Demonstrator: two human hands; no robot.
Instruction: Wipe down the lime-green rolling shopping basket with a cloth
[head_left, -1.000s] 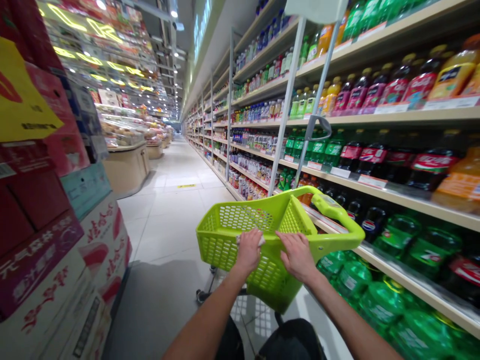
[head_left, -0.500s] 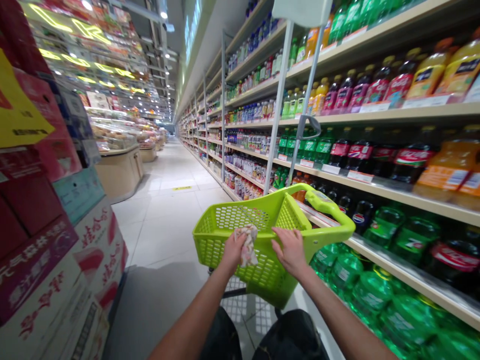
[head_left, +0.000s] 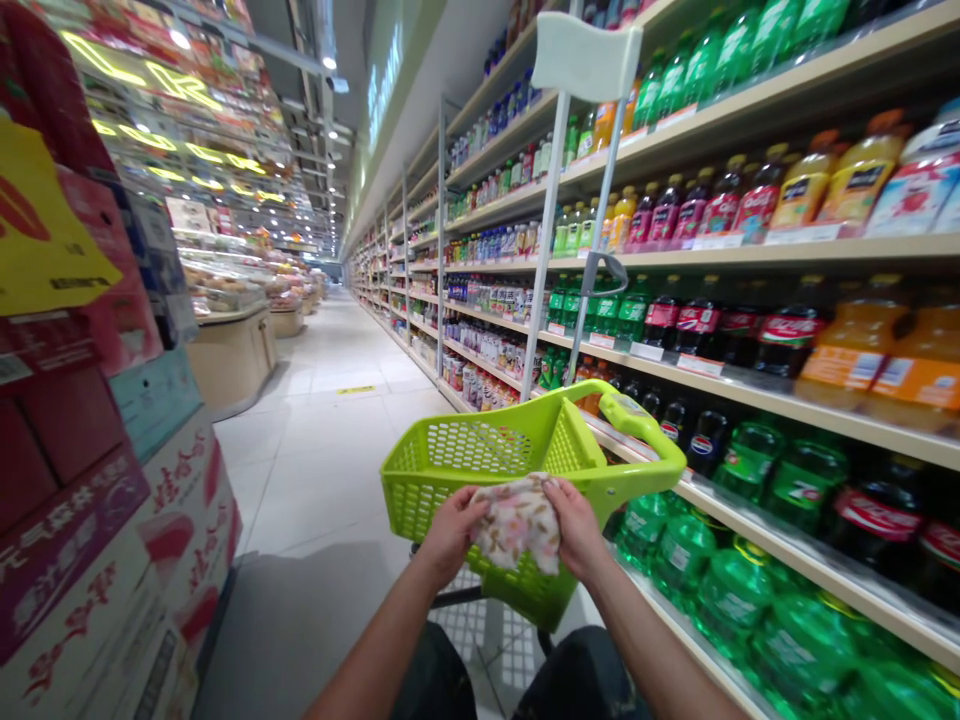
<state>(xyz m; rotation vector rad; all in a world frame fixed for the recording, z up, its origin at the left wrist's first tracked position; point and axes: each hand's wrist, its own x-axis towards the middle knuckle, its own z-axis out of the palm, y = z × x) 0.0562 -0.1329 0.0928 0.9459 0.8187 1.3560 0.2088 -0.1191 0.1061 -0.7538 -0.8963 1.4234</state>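
Shelves along the right carry green, dark and orange drink bottles. Stacked red cartons stand left of the tiled floor.

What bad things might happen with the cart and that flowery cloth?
Both hands, the left hand and the right hand, hold the cloth, so neither seems to grip the green cart; it might roll off. The cart stands close to the green bottles and could bump them. The cloth could also slip onto the floor.
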